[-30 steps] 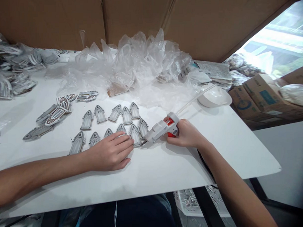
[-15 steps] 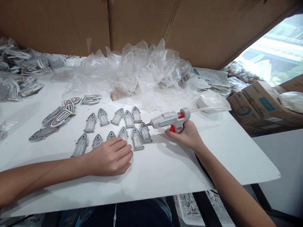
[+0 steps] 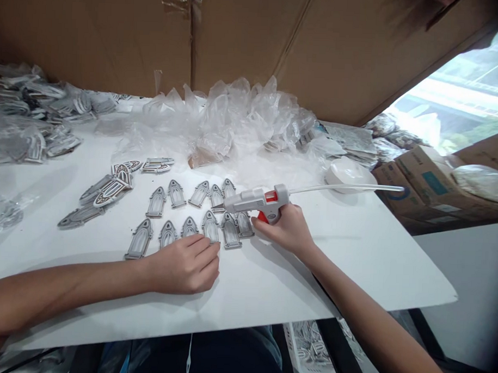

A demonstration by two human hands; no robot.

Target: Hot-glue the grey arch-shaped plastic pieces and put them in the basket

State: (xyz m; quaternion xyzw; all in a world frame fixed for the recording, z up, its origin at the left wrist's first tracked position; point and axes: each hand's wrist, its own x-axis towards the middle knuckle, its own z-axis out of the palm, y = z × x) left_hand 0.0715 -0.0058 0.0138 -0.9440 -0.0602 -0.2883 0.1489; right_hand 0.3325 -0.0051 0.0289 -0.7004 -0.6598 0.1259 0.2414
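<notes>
Glue gun [image 3: 256,200] clamped in right hand [image 3: 286,230], nozzle over back row of grey arch-shaped pieces [image 3: 191,194] on white surface [image 3: 353,250]. Left hand [image 3: 187,263] flat, fingers loosely spread, empty, fingertips touching front-row piece [image 3: 211,226].

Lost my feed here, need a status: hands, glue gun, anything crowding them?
Right hand grips glue gun, nozzle over arch pieces. Left hand flat on table, fingertips beside front row. Plastic bags heaped behind.
</notes>
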